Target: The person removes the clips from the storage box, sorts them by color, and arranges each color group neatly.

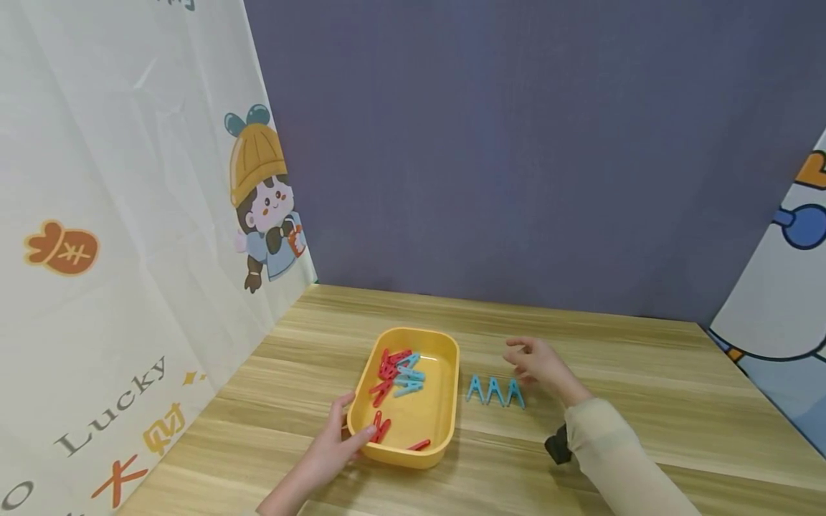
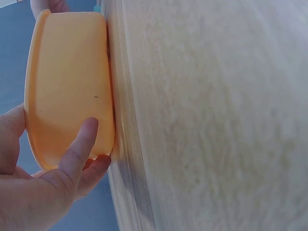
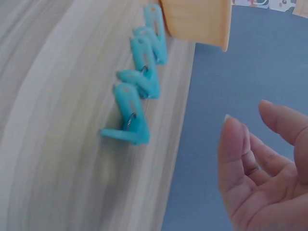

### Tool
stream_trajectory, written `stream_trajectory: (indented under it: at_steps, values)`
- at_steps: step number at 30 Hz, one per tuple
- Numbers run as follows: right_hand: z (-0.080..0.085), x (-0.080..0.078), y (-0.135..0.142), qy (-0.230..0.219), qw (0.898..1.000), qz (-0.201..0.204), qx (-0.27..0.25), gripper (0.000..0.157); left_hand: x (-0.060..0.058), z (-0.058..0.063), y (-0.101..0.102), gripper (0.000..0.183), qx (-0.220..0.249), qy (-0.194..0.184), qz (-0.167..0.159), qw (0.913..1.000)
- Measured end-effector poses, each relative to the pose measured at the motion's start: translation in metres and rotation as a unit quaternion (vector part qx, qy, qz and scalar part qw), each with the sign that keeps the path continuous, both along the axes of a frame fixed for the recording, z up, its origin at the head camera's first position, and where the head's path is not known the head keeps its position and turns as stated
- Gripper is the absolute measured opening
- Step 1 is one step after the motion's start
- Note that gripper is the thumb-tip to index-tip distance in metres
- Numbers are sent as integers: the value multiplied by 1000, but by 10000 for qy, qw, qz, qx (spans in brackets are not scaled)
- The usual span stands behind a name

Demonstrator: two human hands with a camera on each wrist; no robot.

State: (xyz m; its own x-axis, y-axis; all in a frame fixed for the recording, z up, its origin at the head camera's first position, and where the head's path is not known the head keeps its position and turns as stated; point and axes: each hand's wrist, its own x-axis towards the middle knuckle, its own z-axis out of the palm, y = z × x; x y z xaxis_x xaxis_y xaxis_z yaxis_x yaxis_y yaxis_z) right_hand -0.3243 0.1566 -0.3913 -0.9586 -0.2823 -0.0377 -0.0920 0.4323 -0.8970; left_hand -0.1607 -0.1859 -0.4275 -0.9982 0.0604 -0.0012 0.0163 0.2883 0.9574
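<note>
A yellow plastic basket stands on the table with several red clothespins and blue clothespins inside. My left hand grips its near left corner, thumb over the rim and fingers against the outer wall. To the right of the basket, three blue clothespins stand in a row: a left one, a middle one and a right one. My right hand hovers beside the right one, fingers loosely bent and holding nothing; in the right wrist view it is apart from the pins.
The wood-grain table ends at a dark blue-grey backdrop. A white printed sheet hangs on the left and another on the right. Below my right wrist is a black wrist device.
</note>
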Motion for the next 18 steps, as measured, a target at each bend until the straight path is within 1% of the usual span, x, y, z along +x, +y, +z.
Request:
stream_trajectory:
  at_steps: [6,13,18]
  values:
    - [9,-1,-12,178,9998,3,-33,46,0,-1,-1,76,-34,24,37,10000]
    - [18,0,-27,322,9992,178,-142,49,0,0,0,76,-93,13,78,9999]
    - [22,3,-38,435,9987,215,-141,48,0,1,1,74,-84,-1,82,9999]
